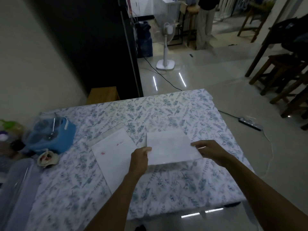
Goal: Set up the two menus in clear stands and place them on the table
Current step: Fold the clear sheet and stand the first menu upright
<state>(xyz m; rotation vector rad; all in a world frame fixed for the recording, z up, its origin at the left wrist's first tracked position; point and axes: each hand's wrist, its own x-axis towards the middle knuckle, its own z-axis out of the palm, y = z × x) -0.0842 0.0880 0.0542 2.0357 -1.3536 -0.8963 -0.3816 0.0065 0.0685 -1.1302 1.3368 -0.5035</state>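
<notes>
Both my hands hold a white menu sheet in a clear stand (170,147) just above the flower-patterned tablecloth (150,110). My left hand (140,157) grips its left edge and my right hand (208,149) grips its right edge. The stand's clear edge shows along the sheet's near side. A second white menu (113,154) with small red marks lies flat on the cloth to the left, partly under my left forearm. A clear strip shows along its far edge; whether it sits in a stand I cannot tell.
A blue bag (53,135), a small round container (48,159) and a clear plastic box (16,189) crowd the table's left side. A standing fan (165,47), floor cables, a power strip (250,124), wooden stools (283,77) and a standing person (206,22) lie beyond.
</notes>
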